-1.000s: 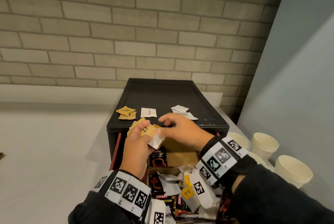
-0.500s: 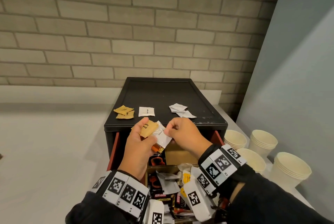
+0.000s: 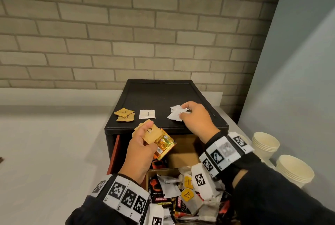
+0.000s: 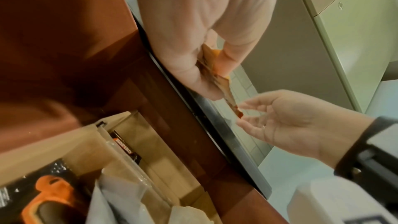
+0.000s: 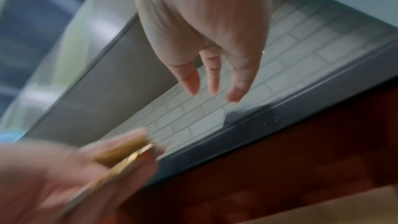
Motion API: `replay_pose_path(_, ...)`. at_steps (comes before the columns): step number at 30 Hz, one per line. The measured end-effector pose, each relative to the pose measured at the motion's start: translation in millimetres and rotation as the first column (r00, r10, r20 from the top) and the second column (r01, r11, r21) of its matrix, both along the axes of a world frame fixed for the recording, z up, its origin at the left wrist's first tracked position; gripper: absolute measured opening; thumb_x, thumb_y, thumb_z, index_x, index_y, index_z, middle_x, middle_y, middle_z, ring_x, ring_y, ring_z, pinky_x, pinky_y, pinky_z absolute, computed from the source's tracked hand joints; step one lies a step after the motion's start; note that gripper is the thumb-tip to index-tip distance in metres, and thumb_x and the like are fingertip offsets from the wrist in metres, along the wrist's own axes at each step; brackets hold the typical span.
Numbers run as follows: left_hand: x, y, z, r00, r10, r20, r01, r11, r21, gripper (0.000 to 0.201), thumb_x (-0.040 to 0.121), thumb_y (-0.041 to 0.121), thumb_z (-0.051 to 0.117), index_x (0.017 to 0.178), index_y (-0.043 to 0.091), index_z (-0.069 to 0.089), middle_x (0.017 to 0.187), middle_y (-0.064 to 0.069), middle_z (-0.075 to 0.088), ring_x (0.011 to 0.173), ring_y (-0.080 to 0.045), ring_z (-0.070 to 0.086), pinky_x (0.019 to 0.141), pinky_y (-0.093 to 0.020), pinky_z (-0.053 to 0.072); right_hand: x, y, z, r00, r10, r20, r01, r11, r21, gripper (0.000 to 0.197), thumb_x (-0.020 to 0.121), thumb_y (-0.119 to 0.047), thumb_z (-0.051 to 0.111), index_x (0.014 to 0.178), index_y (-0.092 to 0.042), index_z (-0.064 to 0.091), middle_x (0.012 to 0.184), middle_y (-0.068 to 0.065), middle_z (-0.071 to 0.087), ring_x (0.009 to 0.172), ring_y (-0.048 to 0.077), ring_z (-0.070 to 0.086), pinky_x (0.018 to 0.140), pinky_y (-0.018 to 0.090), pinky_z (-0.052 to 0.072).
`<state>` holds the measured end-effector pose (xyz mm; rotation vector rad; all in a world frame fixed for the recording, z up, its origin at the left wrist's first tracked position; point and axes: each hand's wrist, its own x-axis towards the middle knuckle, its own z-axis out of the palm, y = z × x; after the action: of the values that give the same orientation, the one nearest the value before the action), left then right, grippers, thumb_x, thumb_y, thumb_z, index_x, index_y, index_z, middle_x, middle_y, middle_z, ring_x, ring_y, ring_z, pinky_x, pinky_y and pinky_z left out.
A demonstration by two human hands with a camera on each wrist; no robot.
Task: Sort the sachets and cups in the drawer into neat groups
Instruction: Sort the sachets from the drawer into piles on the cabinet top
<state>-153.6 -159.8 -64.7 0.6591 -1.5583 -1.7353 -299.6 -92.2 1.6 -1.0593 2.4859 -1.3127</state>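
Blurred left hand (image 5: 71,173), sachets (image 5: 122,156)

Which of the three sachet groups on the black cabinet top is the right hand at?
The white pile at the right; right hand touches only it.

Brick wall, pale worktop, grey panel on the right

The brick wall (image 3: 126,25) runs across the back, the white worktop (image 3: 45,152) sits under it with a low ledge (image 3: 54,96) along the join, and a plain blue-grey panel (image 3: 299,79) closes off the right side. A cream cabinet (image 4: 355,40) shows in the left wrist view.

Office pantry: coffee sachets (image 3: 164,199), paper cups (image 3: 294,170), brick wall (image 3: 126,34).
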Motion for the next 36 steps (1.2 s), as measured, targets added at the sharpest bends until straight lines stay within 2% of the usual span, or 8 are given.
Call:
replay_pose_path(6, 0.6, 10.6, -0.2, 0.982, -0.162, 0.099, 0.171, 0.982, -0.086, 0.053, 0.080, -0.021, 0.043, 0.105, 0.019, 0.068, 0.088, -0.001, 0.072, 0.078, -0.014, 0.068, 0.065, -0.029, 0.055, 39.6, 1.0, -6.7, 0.891, 0.434, 0.135, -0.451, 0.881, 0.140, 0.041, 0.092, -0.022, 0.054, 0.133, -0.022, 0.047, 0.109, 0.007, 0.061, 0.100, 0.020, 0.060, 0.086, 0.031, 0.048)
replay_pose_path(11, 1.4, 4.9, -0.2, 0.997, 0.036, 0.063, -0.032, 0.998, -0.057, 0.037, 0.083, -0.015, 0.048, 0.072, 0.015, 0.067, 0.082, -0.008, 0.070, 0.078, -0.022, 0.064, 0.069, -0.031, 0.052, 35.3, -2.0, -1.8, 0.876, 0.463, 0.137, -0.479, 0.870, 0.121, 0.042, 0.090, -0.001, 0.051, 0.129, -0.018, 0.052, 0.120, 0.003, 0.057, 0.102, 0.014, 0.055, 0.076, 0.020, 0.048)
replay_pose_path(17, 3.7, -6.8, -1.1, 0.950, 0.307, -0.051, -0.306, 0.952, 0.027, 0.037, 0.082, -0.013, 0.056, 0.093, 0.022, 0.055, 0.110, -0.004, 0.058, 0.096, -0.018, 0.059, 0.069, -0.029, 0.050, 31.3, -19.6, 11.6, 0.932, 0.346, 0.111, -0.345, 0.938, -0.023, 0.034, 0.090, -0.002, 0.053, 0.118, -0.021, 0.054, 0.113, 0.000, 0.052, 0.080, 0.009, 0.054, 0.052, 0.013, 0.047)
replay_pose_path(24, 5.1, -10.4, -0.7, 0.875, 0.479, -0.068, -0.478, 0.878, 0.034, 0.047, 0.079, -0.008, 0.065, 0.109, 0.023, 0.047, 0.111, 0.005, 0.052, 0.088, -0.006, 0.056, 0.068, -0.021, 0.047, 44.9, -70.7, 23.0, 0.943, 0.262, 0.206, -0.215, 0.950, -0.226, 0.028, 0.090, 0.003, 0.046, 0.098, -0.023, 0.053, 0.096, 0.000, 0.053, 0.080, 0.014, 0.059, 0.079, 0.037, 0.058)
replay_pose_path(27, 6.3, -12.4, 0.5, 0.838, 0.538, -0.093, -0.534, 0.843, 0.071, 0.042, 0.077, -0.006, 0.067, 0.104, 0.020, 0.049, 0.095, 0.004, 0.059, 0.080, -0.006, 0.059, 0.068, -0.022, 0.049, 54.9, -92.1, 20.7, 0.940, 0.298, 0.169, -0.269, 0.947, -0.173, 0.026, 0.089, 0.003, 0.045, 0.095, -0.013, 0.065, 0.109, 0.007, 0.061, 0.102, 0.022, 0.060, 0.091, 0.041, 0.052)
replay_pose_path(30, 8.5, -14.2, 1.9, 0.815, 0.572, -0.090, -0.562, 0.819, 0.111, 0.030, 0.081, -0.002, 0.066, 0.094, 0.023, 0.055, 0.088, 0.004, 0.062, 0.084, -0.016, 0.064, 0.073, -0.030, 0.053, 60.5, -105.6, 19.0, 0.922, 0.384, 0.053, -0.386, 0.922, 0.042, 0.031, 0.092, -0.002, 0.047, 0.119, -0.008, 0.060, 0.129, 0.010, 0.055, 0.118, 0.024, 0.053, 0.099, 0.033, 0.044)
replay_pose_path(33, 10.1, -15.3, 3.4, 0.813, 0.573, -0.099, -0.559, 0.817, 0.138, 0.027, 0.085, 0.002, 0.062, 0.080, 0.028, 0.058, 0.091, -0.003, 0.064, 0.080, -0.017, 0.062, 0.048, -0.016, 0.047, 63.5, -108.4, 15.7, 0.870, 0.477, -0.125, -0.379, 0.809, 0.450, 0.036, 0.097, -0.012, 0.038, 0.126, 0.000, 0.056, 0.135, 0.015, 0.052, 0.123, 0.029, 0.048, 0.102, 0.033, 0.039)
replay_pose_path(36, 10.2, -15.0, 3.8, 0.827, 0.552, -0.105, -0.538, 0.832, 0.133, 0.019, 0.088, 0.003, 0.059, 0.085, 0.021, 0.060, 0.096, -0.008, 0.063, 0.078, -0.016, 0.058, 0.036, -0.007, 0.038, 60.7, -102.1, 12.5, 0.857, 0.476, -0.199, -0.320, 0.793, 0.518, 0.037, 0.097, -0.019, 0.038, 0.128, -0.009, 0.056, 0.137, 0.014, 0.047, 0.128, 0.031, 0.042, 0.107, 0.040, 0.035)
